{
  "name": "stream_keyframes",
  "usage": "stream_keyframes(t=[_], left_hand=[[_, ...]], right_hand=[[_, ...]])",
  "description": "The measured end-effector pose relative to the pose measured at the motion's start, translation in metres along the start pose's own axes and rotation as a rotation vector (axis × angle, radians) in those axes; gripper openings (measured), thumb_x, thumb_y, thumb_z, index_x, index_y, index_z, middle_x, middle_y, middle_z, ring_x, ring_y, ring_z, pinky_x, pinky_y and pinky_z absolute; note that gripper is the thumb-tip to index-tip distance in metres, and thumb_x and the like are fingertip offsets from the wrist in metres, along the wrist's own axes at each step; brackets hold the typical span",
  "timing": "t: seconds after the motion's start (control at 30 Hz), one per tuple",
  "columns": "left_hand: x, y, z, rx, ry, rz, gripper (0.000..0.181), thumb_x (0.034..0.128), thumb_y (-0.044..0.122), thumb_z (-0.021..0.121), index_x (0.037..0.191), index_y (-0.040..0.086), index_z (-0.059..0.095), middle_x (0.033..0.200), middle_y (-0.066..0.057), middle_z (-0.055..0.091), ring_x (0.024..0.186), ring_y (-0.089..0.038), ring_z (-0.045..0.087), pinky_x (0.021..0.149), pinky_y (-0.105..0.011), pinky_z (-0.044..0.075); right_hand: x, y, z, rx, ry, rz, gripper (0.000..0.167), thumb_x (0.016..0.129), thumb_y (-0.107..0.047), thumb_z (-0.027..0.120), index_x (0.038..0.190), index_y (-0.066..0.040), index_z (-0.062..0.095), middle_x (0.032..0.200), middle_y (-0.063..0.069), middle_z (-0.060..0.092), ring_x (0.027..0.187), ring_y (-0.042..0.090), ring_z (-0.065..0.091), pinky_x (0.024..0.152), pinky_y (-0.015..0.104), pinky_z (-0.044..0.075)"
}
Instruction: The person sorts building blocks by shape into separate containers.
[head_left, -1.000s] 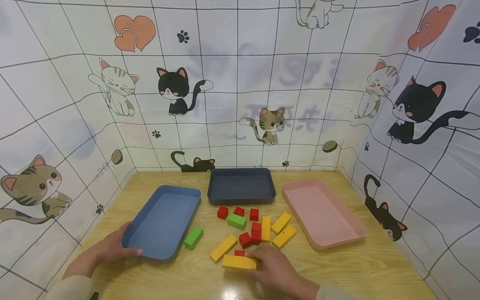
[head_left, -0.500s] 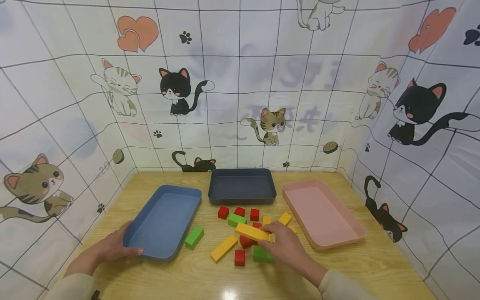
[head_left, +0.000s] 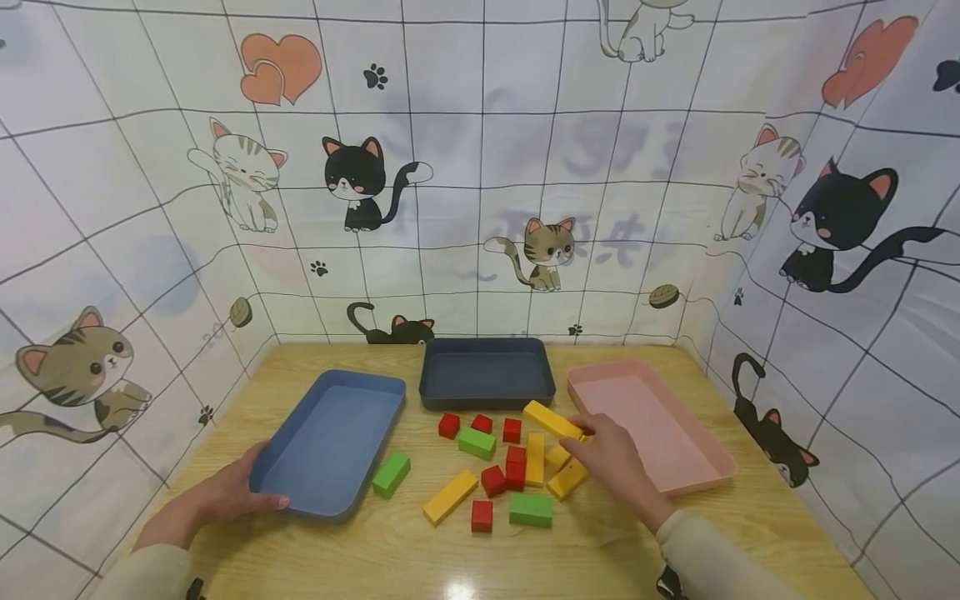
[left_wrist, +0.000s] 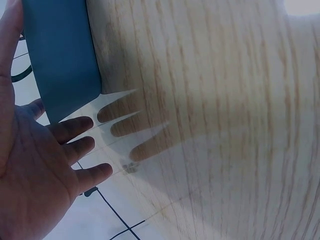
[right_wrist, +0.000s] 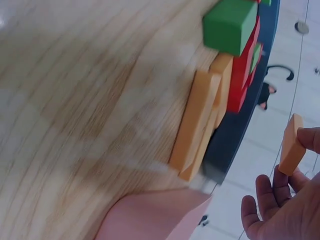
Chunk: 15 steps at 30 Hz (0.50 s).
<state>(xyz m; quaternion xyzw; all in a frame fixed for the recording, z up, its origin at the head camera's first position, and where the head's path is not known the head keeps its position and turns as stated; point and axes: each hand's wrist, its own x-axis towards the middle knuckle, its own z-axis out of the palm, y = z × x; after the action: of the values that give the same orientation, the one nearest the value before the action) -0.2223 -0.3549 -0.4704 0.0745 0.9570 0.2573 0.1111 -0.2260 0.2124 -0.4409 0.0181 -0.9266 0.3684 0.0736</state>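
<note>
My right hand [head_left: 615, 462] pinches a long yellow block [head_left: 550, 418] at its right end. It holds the block above several other yellow blocks [head_left: 535, 458], beside the pink tray. In the right wrist view thumb and fingertips grip that block, while the other fingers stay loosely bent. My left hand [head_left: 228, 493] rests at the near left corner of the blue tray [head_left: 330, 442], its thumb along the front wall. The left wrist view has several fingers [left_wrist: 80, 147] straight and spread, with one partly hidden behind the tray.
Red cubes [head_left: 482, 516] and green blocks [head_left: 531, 510] lie scattered in the table's middle. A dark tray [head_left: 487, 402] stands behind them, and a pink tray [head_left: 705, 482] is at the right. A cat-print cloth [head_left: 450, 167] surrounds the wooden table [head_left: 360, 558].
My right hand has lifted the yellow block from the near middle and carried it away from me and rightward. A red cube and a green block there are now uncovered. The left hand stays put.
</note>
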Motion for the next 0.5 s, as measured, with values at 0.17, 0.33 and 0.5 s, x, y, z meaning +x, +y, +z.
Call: stream_keyframes(t=[0.17,0.33,0.5], left_hand=[[0.0,0.001,0.0,-0.004,-0.009,-0.02,0.115,0.0793,0.047,0.081,0.148,-0.015,0.013,0.143,-0.049,0.022,0.13,-0.064,0.029,0.102,-0.07,0.029],[0.0,0.002,0.0,-0.015,-0.005,-0.002,0.114,0.0789,0.045,0.082,0.147,-0.015,0.013,0.143,-0.05,0.023,0.129,-0.065,0.029,0.102,-0.07,0.03],[-0.001,0.002,0.0,-0.018,0.002,0.014,0.114,0.0783,0.044,0.083,0.147,-0.016,0.014,0.141,-0.05,0.026,0.128,-0.065,0.031,0.102,-0.07,0.031]], right_hand=[[0.008,0.015,-0.01,0.046,0.007,0.076,0.043,0.092,-0.028,0.07,0.127,-0.003,0.064,0.115,0.011,0.063,0.096,0.022,0.058,0.081,0.037,0.052],[0.018,0.028,-0.021,0.084,0.012,0.134,0.045,0.096,-0.034,0.064,0.132,-0.006,0.06,0.123,0.01,0.062,0.104,0.023,0.058,0.089,0.041,0.049],[0.029,0.043,-0.029,-0.003,0.066,0.12,0.045,0.098,-0.031,0.062,0.132,-0.002,0.059,0.12,0.014,0.065,0.099,0.026,0.059,0.087,0.043,0.049]])
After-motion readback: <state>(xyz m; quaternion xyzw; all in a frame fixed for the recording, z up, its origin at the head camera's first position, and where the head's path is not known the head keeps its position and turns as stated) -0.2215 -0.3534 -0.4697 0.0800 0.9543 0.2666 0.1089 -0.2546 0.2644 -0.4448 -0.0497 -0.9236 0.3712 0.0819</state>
